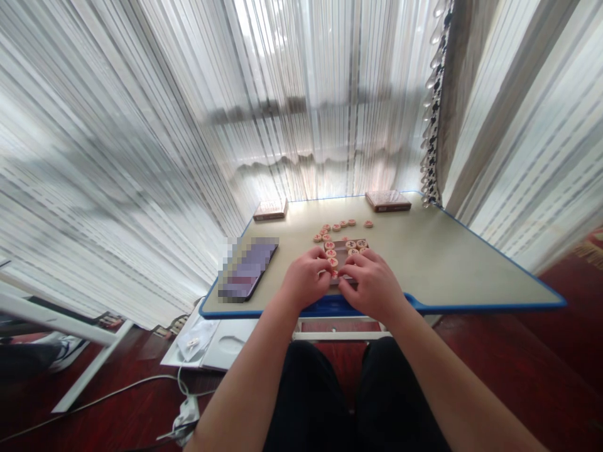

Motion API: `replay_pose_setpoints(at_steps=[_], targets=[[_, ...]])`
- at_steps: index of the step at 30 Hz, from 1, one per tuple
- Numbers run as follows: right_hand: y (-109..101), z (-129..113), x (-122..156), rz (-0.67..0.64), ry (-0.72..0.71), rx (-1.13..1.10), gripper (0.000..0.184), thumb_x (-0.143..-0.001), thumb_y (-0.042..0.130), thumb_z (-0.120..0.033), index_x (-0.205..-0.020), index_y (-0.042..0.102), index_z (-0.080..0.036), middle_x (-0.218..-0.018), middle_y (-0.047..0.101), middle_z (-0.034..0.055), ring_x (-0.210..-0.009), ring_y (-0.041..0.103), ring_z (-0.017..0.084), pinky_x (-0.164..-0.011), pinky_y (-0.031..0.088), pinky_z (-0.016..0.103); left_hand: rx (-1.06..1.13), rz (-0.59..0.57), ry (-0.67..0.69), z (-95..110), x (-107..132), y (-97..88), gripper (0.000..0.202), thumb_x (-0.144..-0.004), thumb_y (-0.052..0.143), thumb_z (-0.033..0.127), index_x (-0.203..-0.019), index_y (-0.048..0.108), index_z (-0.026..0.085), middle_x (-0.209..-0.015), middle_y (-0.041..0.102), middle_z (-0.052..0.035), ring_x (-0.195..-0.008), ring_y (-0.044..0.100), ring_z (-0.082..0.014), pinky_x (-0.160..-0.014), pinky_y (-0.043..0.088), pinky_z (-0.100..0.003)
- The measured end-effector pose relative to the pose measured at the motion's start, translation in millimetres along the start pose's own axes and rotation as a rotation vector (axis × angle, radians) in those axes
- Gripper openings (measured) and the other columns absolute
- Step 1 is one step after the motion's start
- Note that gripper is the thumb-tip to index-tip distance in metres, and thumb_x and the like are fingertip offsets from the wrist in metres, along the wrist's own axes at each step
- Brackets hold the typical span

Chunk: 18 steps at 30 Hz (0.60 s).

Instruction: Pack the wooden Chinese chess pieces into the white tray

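Observation:
Round wooden chess pieces with red and dark characters lie on the beige table. Some sit in a small dark tray near the front edge. My left hand rests at the tray's near left corner, fingers curled down onto pieces. Beside it, almost touching, my right hand has its fingers bent over the tray's near right part. What lies under the fingertips is hidden.
A blurred-out dark phone-like slab lies on the table's left. Two brown boxes, one at the back left and one at the back right, stand by the striped curtain. Cables and a white stand lie on the red floor at left.

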State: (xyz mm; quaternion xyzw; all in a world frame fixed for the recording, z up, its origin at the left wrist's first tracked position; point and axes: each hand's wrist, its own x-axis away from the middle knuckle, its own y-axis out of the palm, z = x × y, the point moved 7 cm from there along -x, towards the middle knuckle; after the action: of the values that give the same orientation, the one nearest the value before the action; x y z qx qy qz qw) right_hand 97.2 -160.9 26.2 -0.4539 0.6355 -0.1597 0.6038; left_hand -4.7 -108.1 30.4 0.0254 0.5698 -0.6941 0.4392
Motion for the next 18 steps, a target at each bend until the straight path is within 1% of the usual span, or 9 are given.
replay_pose_setpoints(at_steps=[15, 18], targets=[[1.3, 0.5, 0.4, -0.013, 0.006, -0.020, 0.016, -0.076, 0.053, -0.025, -0.076, 0.068, -0.019, -0.080, 0.063, 0.0049, -0.083, 0.047, 0.020, -0.084, 0.038, 0.035, 0.012, -0.013, -0.012, 0.8, -1.3, 0.2, 0.020, -0.070, 0.048, 0.010, -0.062, 0.065, 0.017, -0.083, 0.061, -0.0032, -0.074, 0.057, -0.0129, -0.071, 0.045, -0.025], [0.9, 0.4, 0.3, -0.014, 0.007, -0.026, 0.015, -0.076, 0.054, -0.025, -0.076, 0.068, -0.020, -0.080, 0.063, 0.0047, -0.084, 0.047, 0.020, -0.084, 0.038, 0.035, 0.032, 0.003, -0.023, -0.2, -1.2, -1.2, 0.020, -0.070, 0.048, 0.008, -0.062, 0.064, 0.017, -0.083, 0.060, -0.0028, -0.073, 0.056, -0.0125, -0.072, 0.045, -0.024]])
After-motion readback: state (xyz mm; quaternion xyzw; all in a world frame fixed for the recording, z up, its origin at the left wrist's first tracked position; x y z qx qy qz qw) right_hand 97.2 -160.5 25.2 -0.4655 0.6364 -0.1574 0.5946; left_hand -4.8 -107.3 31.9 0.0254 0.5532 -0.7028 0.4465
